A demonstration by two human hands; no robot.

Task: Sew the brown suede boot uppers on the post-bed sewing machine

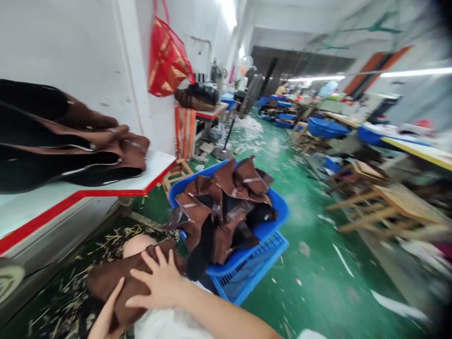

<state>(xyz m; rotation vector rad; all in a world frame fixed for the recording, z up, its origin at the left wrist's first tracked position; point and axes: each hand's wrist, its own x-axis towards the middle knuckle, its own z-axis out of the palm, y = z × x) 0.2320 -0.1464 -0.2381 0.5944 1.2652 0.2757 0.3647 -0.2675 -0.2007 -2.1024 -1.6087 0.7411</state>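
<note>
A brown piece of material lies across the person's lap at the lower left. My right hand rests on top of it, palm down with fingers spread. At the bottom edge my left hand touches its near side, fingers extended and partly cut off by the frame. Just beyond, a blue basin holds a heap of brown and black pieces; it sits over a blue crate. More brown and black pieces are stacked on the white table at left.
The white table's red edge juts in at left. Scraps litter the green floor. Wooden stools stand at right. A red bag hangs on the wall, and a person is far back.
</note>
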